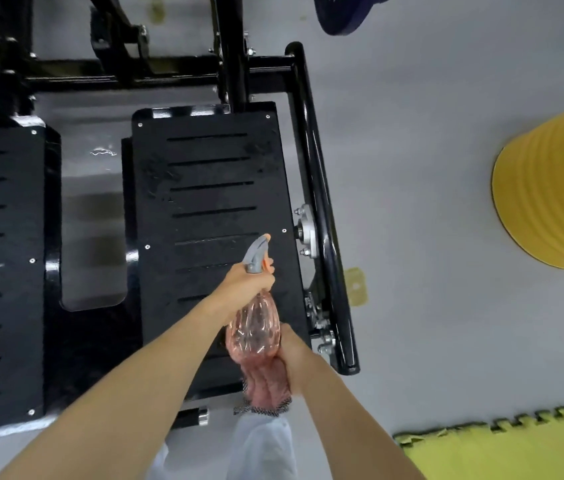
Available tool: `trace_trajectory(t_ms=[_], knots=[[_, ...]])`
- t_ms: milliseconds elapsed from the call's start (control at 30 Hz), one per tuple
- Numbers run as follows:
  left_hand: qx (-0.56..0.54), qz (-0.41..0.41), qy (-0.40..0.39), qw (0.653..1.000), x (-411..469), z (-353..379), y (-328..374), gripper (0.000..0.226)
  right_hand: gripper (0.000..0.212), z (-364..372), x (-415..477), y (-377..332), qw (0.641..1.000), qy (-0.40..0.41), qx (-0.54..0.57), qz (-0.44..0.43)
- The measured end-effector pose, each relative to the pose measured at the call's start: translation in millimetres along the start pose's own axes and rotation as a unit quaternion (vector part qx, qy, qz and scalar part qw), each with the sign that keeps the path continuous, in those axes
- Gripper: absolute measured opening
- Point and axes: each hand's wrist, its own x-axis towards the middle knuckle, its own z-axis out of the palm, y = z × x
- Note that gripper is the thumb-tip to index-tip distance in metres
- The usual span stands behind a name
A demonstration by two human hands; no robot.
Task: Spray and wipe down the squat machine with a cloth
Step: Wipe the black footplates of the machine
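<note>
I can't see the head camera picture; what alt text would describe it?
A person's left hand grips a pink spray bottle by its trigger, aimed at a black slotted footplate of the squat machine. The right hand holds a bunched pink cloth at the bottle's base.

Clear pink bottle (254, 327), grey head (254, 254), orange trigger (267, 266); pink cloth (266, 382) with speckled hem; black slotted plate (211, 188); grey floor (412, 202); yellow drum (550, 202); lime mat (515, 452)
</note>
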Motion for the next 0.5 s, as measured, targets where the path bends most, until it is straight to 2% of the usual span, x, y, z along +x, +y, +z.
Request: trace_trajectory(t_ms=[67,133,200,233,367,500], knots=[[-0.011,-0.009,0.023,1.000,8,8,-1,0.021,0.045,-26,65,8,0.998,-0.007,-0.064,-0.028],[0.001,-0.024,0.049,0.999,11,14,-1,0.011,0.050,-20,20,-9,0.994,-0.008,-0.100,-0.037],[0.031,-0.037,0.071,0.996,13,18,2,0.011,0.048,-5,-75,-46,0.988,0.025,-0.151,0.001],[0.053,-0.046,0.077,0.995,14,20,4,0.014,0.050,-5,-95,-51,0.984,0.049,-0.169,0.020],[0.122,-0.056,0.109,0.985,26,23,1,0.011,0.051,-16,-90,-45,0.972,0.092,-0.216,0.010],[0.199,-0.068,0.073,0.975,21,27,-16,0.015,0.045,-17,-87,-39,0.965,0.116,-0.234,-0.011]])
